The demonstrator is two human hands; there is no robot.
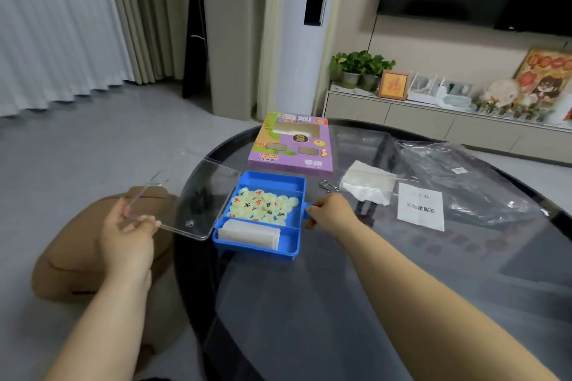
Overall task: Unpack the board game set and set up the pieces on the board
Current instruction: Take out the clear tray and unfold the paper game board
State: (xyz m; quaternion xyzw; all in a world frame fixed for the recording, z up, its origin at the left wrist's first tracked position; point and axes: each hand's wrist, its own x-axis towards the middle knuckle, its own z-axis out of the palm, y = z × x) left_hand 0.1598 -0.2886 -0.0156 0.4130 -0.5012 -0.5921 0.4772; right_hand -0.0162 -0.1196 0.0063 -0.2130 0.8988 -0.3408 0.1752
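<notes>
A blue plastic case point(294, 237) lies open on the dark glass table point(340, 303). Its larger compartment holds several pale round pieces point(263, 204) with red and black characters. A rolled clear sheet point(250, 233) fills the front compartment. The clear hinged lid point(188, 195) is swung out to the left, past the table edge. My left hand point(127, 233) pinches the lid's outer edge. At the case's right side, my right hand point(331, 210) grips the blue handle.
The purple game box point(292, 145) lies flat behind the case. To the right are a small metal piece point(326, 186), a folded white sheet point(368, 184), a printed leaflet point(421, 206) and a crumpled clear plastic bag point(464, 176). A brown cushion point(77, 260) sits on the floor at left.
</notes>
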